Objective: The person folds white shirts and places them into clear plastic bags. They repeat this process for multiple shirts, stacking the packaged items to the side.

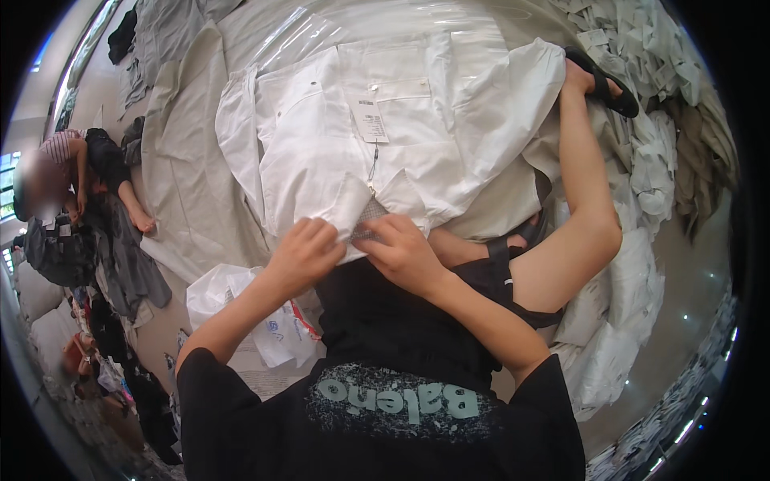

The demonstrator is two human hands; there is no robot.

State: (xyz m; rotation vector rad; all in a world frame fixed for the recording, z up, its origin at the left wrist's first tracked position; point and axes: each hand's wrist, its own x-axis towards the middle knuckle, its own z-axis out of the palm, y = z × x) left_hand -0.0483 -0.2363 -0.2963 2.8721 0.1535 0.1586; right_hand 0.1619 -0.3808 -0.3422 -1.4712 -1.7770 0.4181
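Note:
A white jacket (321,144) lies spread before me, its collar toward my lap. At the left side of the collar (349,204), my left hand (306,252) has its fingers curled closed on the cloth. My right hand (399,252) pinches the collar's right side, by a grey mesh-like lining (370,215) at the neck opening. From the neck a white hang tag (370,122) on a cord lies over the jacket front. Snap-like buttons show on the chest pockets (399,86). The fingertips of both hands are partly hidden by cloth.
Beige cloth (186,160) lies left of the jacket, and clear plastic (305,32) beyond it. A crumpled white plastic bag (277,337) sits by my left forearm. Piles of wrapped garments (613,297) line the right. At far left another person (60,172) sits among dark clothes (132,264).

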